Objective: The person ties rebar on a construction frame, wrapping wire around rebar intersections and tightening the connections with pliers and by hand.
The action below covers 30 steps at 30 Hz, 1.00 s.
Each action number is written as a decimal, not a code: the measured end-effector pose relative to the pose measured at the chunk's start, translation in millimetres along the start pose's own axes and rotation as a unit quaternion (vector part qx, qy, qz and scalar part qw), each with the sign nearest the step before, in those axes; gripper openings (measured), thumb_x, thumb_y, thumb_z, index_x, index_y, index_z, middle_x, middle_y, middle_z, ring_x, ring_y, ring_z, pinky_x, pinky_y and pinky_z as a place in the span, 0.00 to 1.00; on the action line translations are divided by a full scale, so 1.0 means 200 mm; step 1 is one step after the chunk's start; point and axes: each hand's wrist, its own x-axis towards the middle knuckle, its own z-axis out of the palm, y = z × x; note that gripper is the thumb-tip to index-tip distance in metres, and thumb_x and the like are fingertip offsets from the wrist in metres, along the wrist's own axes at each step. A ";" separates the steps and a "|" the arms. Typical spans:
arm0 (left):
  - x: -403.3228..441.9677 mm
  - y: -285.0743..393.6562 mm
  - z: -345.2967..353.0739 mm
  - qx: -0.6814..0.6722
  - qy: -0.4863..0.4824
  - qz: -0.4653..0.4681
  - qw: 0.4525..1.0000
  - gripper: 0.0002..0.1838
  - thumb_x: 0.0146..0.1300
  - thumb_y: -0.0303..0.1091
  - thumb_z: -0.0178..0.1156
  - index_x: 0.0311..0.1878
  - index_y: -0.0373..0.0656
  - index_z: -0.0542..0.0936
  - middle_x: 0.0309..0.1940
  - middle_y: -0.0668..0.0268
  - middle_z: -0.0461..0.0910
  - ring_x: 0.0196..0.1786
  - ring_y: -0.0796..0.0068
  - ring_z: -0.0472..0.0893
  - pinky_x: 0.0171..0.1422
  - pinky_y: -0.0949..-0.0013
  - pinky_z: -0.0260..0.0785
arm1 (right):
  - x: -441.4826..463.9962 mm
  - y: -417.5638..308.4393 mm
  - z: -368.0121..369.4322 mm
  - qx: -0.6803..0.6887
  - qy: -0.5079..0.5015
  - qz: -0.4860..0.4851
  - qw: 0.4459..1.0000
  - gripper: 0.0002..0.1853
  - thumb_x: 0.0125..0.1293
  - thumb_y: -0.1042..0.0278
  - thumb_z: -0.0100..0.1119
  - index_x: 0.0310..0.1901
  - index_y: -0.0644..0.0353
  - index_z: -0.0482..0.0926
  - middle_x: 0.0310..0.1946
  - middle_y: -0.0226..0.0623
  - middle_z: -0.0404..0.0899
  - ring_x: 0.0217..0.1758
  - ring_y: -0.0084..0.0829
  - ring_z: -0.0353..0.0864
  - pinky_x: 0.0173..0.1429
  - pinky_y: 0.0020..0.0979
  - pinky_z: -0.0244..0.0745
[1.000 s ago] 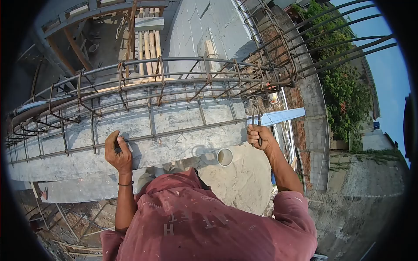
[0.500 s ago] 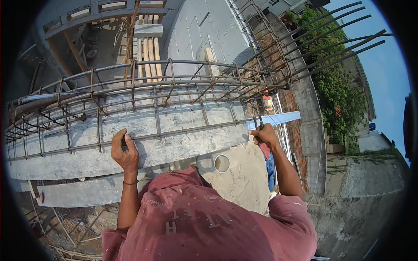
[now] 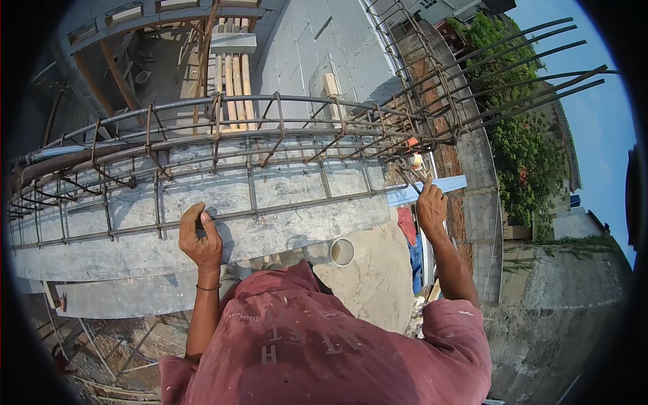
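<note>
My left hand [image 3: 200,237] is closed in a loose pinch beside the lower bar of the rebar cage [image 3: 255,212]. Whatever its fingertips hold, if anything, is too small to make out. My right hand [image 3: 432,209] is raised at the right end of the concrete ledge [image 3: 297,229], gripping dark metal pincers [image 3: 409,181], with the index finger stretched along them. Most of the tool is hidden by the hand or too thin to see clearly. A pale blue-white strip [image 3: 449,183] passes behind that hand. Long bars with square stirrups form the cage above the ledge.
Several rebar ends [image 3: 574,77] jut out at the upper right. Below me are a bucket [image 3: 342,252] and a sandy surface [image 3: 368,280]. Bamboo poles [image 3: 236,81] stand beyond the cage, beside a grey block wall [image 3: 297,61]. A brick-and-concrete wall [image 3: 482,223] runs along the right.
My right hand has risen and shifted right with the pincers, its index finger now extended. My left hand has moved slightly right and down, still pinched. The view has shifted a little.
</note>
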 end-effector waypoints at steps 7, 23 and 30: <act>0.00 -0.01 0.01 -0.012 -0.005 -0.011 1.000 0.10 0.68 0.23 0.57 0.49 0.35 0.84 0.45 0.54 0.85 0.46 0.56 0.85 0.52 0.60 0.77 | 0.06 0.03 0.11 0.137 -0.166 0.102 0.971 0.08 0.70 0.71 0.50 0.48 0.61 0.71 0.38 0.50 0.82 0.38 0.52 0.87 0.39 0.50 0.83; 0.01 -0.01 0.02 0.014 0.005 0.000 1.000 0.09 0.69 0.24 0.58 0.49 0.35 0.84 0.45 0.54 0.85 0.45 0.58 0.85 0.49 0.62 0.77 | 0.09 -0.26 0.04 0.879 -0.364 0.270 -0.147 0.16 0.79 0.66 0.51 0.28 0.53 0.68 0.17 0.22 0.60 0.15 0.18 0.55 0.20 0.25 0.54; 0.01 -0.02 0.02 0.019 0.015 0.031 0.999 0.09 0.68 0.24 0.58 0.48 0.36 0.84 0.44 0.55 0.85 0.43 0.60 0.85 0.47 0.63 0.77 | 0.08 -0.42 0.05 0.913 -0.288 0.179 -0.226 0.15 0.79 0.63 0.53 0.30 0.56 0.71 0.18 0.24 0.64 0.18 0.20 0.61 0.23 0.25 0.59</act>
